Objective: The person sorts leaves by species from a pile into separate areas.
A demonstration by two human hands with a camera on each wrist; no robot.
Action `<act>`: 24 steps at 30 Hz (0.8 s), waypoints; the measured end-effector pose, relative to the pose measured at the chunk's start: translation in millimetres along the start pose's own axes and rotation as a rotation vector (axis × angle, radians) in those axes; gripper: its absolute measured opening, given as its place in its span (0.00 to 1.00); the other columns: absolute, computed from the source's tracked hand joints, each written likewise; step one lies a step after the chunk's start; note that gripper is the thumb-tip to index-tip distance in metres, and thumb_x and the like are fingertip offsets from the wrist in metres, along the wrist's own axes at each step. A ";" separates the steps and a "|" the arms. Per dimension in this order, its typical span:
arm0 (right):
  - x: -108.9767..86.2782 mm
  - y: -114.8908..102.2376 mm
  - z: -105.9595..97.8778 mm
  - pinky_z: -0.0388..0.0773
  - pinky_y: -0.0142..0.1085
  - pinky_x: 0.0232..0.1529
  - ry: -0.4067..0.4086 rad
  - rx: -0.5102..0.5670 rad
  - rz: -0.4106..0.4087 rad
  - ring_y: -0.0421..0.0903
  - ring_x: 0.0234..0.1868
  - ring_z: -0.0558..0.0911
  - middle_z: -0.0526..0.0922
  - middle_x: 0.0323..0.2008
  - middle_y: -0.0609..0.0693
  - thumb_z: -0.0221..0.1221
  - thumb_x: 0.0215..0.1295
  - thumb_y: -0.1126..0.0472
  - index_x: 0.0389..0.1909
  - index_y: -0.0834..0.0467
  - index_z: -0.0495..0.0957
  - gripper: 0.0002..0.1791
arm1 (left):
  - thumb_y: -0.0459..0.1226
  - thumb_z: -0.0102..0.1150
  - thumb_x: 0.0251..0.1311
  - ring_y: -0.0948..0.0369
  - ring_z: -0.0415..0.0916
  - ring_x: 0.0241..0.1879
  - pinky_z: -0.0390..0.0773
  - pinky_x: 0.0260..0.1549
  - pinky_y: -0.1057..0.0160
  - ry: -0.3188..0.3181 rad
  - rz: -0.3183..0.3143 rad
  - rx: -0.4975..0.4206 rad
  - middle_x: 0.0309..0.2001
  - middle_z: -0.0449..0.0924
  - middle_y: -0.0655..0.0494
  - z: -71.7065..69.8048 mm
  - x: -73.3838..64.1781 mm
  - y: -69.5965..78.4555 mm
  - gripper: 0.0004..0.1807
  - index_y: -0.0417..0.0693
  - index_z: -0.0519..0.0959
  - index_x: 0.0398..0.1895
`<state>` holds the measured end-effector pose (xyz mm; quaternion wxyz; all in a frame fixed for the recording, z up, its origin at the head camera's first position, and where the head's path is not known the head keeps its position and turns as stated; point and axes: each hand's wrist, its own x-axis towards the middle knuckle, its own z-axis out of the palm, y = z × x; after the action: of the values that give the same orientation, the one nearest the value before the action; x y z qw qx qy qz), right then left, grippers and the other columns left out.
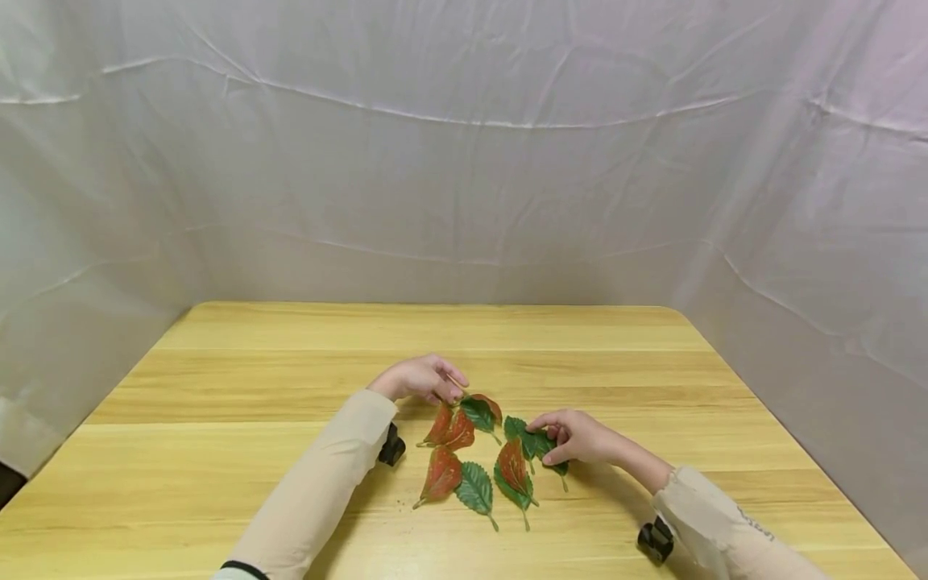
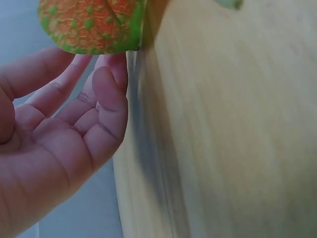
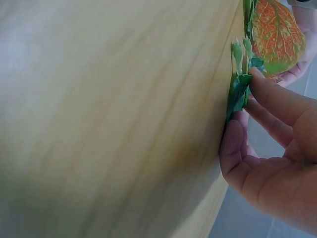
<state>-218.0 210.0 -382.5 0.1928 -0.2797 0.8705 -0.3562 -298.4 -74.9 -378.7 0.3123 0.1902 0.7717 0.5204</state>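
Note:
In the head view several artificial leaves lie in a loose ring on the table, some red with green edges, some dark green. My left hand (image 1: 423,379) is at the far left of the ring, fingertips right at a green leaf (image 1: 478,413) overlapping a red one (image 1: 491,403). A red-orange leaf (image 2: 94,25) hides the thumb tip in the left wrist view, so I cannot tell whether that hand pinches anything. On the right side, my right hand (image 1: 583,437) pinches a green leaf (image 3: 239,94) between thumb and fingers, close over the table.
Nearer me lie a red leaf (image 1: 442,474), a green leaf (image 1: 474,486) and a red leaf (image 1: 511,465) on top of a green one. The wooden table (image 1: 217,451) is bordered by pale sheeting (image 1: 464,201) at the back and sides. Dark wrist cameras hang under both sleeves.

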 end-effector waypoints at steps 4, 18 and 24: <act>-0.2 0.0 1.1 0.62 0.30 0.24 -0.001 0.012 -0.001 0.40 0.21 0.62 0.70 0.32 0.53 0.64 0.50 0.68 0.51 0.70 0.71 0.25 | 0.23 0.53 0.53 0.63 0.73 0.27 0.67 0.19 0.69 0.013 -0.044 0.059 0.35 0.78 0.49 2.4 3.0 0.5 0.16 0.33 0.74 0.47; 0.7 1.1 2.0 0.63 0.30 0.25 -0.004 0.015 -0.002 0.42 0.24 0.63 0.71 0.34 0.54 0.64 0.49 0.68 0.50 0.69 0.72 0.24 | 0.22 0.57 0.49 0.67 0.64 0.16 0.55 0.13 0.71 0.055 -0.079 0.124 0.24 0.75 0.56 10.3 10.3 1.7 0.09 0.36 0.76 0.35; 0.1 1.7 2.4 0.62 0.30 0.25 -0.003 0.012 0.001 0.41 0.24 0.63 0.70 0.33 0.54 0.64 0.49 0.68 0.49 0.69 0.73 0.24 | 0.22 0.58 0.48 0.67 0.64 0.16 0.54 0.13 0.70 0.060 -0.070 0.155 0.23 0.75 0.55 12.1 12.0 1.8 0.09 0.36 0.76 0.34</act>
<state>-217.5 209.7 -385.4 0.1959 -0.2789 0.8681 -0.3608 -298.9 -58.4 -383.7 0.2912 0.1711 0.8249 0.4532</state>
